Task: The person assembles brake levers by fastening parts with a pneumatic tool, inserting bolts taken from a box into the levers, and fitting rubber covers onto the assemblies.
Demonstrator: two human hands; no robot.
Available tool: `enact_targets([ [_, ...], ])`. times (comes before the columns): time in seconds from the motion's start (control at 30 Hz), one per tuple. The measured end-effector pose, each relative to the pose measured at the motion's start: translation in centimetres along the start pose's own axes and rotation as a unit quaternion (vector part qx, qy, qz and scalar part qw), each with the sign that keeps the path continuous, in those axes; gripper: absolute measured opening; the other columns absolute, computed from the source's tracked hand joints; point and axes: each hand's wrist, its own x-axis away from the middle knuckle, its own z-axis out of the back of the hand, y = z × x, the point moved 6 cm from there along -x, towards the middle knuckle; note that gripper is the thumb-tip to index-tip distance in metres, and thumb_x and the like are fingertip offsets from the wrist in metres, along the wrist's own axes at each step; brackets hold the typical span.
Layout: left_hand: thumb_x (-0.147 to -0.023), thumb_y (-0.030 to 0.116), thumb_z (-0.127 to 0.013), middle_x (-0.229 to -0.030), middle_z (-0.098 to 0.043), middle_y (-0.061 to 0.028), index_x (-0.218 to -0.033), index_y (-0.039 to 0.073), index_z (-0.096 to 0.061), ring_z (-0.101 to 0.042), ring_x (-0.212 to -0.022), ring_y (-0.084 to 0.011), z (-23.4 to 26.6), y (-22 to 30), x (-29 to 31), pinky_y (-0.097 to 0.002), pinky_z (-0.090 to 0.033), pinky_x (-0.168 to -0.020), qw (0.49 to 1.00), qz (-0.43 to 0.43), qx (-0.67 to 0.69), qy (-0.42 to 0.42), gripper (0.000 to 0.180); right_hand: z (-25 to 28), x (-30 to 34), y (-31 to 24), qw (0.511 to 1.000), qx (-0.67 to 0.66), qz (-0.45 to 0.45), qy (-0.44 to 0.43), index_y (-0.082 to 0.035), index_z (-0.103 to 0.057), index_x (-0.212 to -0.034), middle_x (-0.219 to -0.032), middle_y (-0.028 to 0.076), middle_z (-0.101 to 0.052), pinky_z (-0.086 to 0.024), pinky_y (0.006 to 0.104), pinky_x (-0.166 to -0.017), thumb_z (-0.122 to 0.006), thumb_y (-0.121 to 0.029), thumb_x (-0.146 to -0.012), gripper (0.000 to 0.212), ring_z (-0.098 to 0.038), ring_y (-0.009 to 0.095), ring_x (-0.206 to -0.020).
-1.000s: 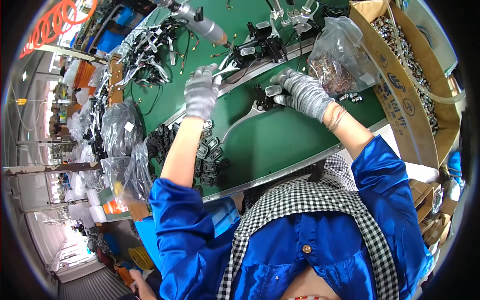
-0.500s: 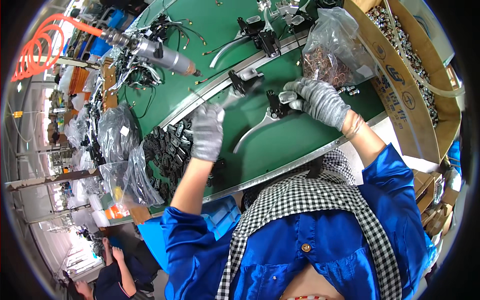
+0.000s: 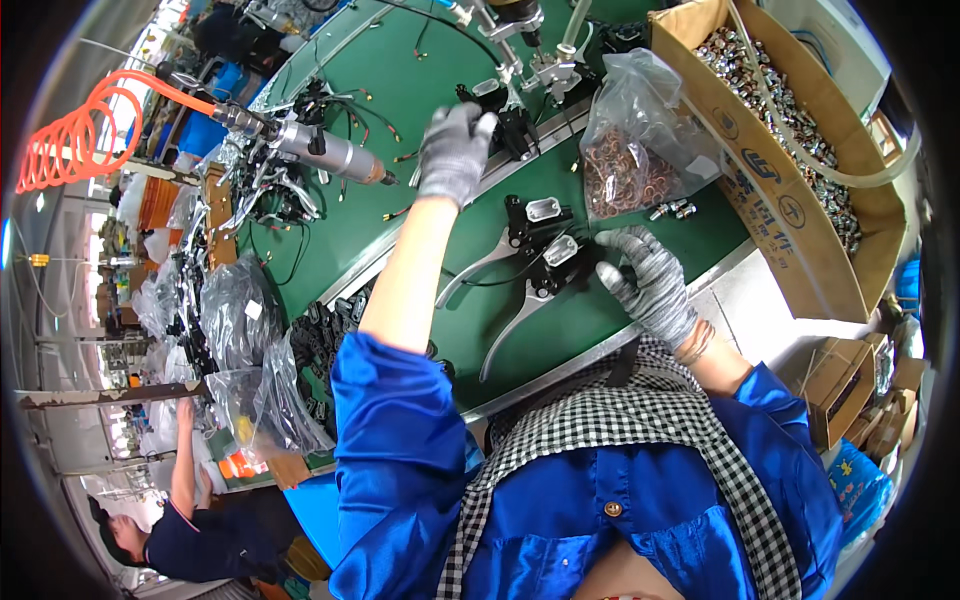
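My left hand (image 3: pixel 455 150), in a grey knit glove, is over the far strip of the bench. Its fingers curl round the lever end of a black brake lever assembly (image 3: pixel 515 132); their tips are partly hidden. My right hand (image 3: pixel 650 285), gloved alike, is open and empty, thumb and fingers apart, just right of two brake levers lying side by side. The farther brake lever (image 3: pixel 515 235) and the nearer brake lever (image 3: pixel 540 290) each have a black body, a clear-windowed cap and a curved silver blade pointing left.
A pneumatic screwdriver (image 3: pixel 335 155) hangs at left on an orange coiled hose. Black parts (image 3: pixel 325 340) are heaped at the front left. A bag of copper rings (image 3: pixel 630 170) and a carton of metal fittings (image 3: pixel 770 210) stand right. A fixture (image 3: pixel 550 75) stands far. Someone works at lower left.
My left hand has put its brake lever down beside the other one and moved to the far strip. My right hand has let go of the nearer lever and drawn back.
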Motion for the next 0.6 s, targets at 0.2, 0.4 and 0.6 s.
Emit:
enact_targets([
  [0.2,-0.084,0.067,-0.06,-0.148,-0.053,-0.0117,-0.138,0.017,-0.06,-0.056,-0.131,-0.0294,-6.6,4.5,-7.0,-0.0423,-0.047,-0.107,0.947,0.025,-0.254,-0.196,0.074,0.2,0.2,0.6,0.998,0.024,0.041,0.029,-0.007,-0.069,-0.109,-0.102,0.015,-0.068,-0.055,0.0419,-0.08,-0.069,-0.018,-0.09,0.021,-0.067,0.035,-0.091],
  [0.4,-0.092,0.048,-0.058,-0.123,-0.067,-0.0205,-0.124,0.01,-0.067,-0.065,-0.114,-0.0366,-5.9,2.2,-8.0,-0.0446,-0.052,-0.099,0.988,0.121,-0.058,-0.078,0.051,0.0,0.2,0.7,0.999,0.03,0.043,0.004,-0.008,-0.07,-0.105,-0.1,0.014,-0.068,-0.054,0.0417,-0.083,-0.068,-0.018,-0.09,0.019,-0.066,0.034,-0.093],
  [0.6,-0.1,0.03,-0.064,-0.093,-0.073,-0.0089,-0.107,-0.004,-0.069,-0.068,-0.087,-0.0161,-0.7,-2.1,1.0,-0.0339,-0.054,-0.075,0.898,0.078,0.433,0.028,0.035,-0.1,0.0,0.9,0.999,0.015,0.048,0.008,-0.008,-0.07,-0.103,-0.096,0.012,-0.069,-0.055,0.0389,-0.081,-0.069,-0.015,-0.089,0.015,-0.067,0.031,-0.088],
])
